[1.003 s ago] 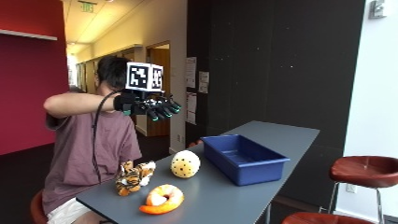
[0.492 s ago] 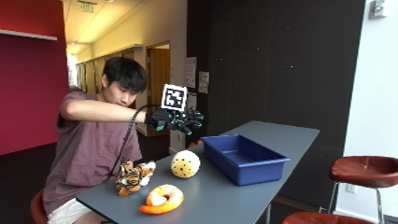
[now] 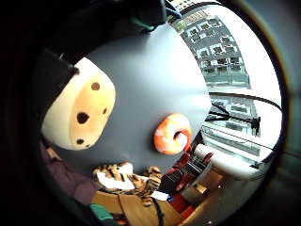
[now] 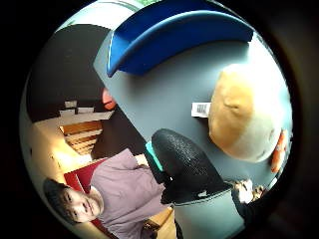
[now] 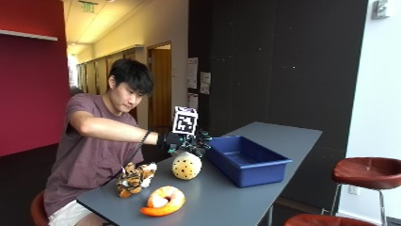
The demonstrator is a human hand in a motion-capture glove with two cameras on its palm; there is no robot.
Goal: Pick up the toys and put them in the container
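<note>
Fingers (image 5: pixel 199 143) of the right hand (image 5: pixel 187 142) hover spread, holding nothing, just above the spotted egg toy (image 5: pixel 187 165).

A long grey bench (image 5: pixel 263 188) runs away toward a dark panelled wall (image 5: pixel 282 61). Two round stools with reddish-brown seats stand just beside the bench's far side, one (image 5: pixel 366 170) taller in the picture and one (image 5: pixel 319 220) at the lower edge. A red wall (image 5: pixel 31 94) lines a lit corridor with wooden doors (image 5: pixel 160 84). Papers (image 5: pixel 193 73) are posted on the dark wall near the doorway.
</note>
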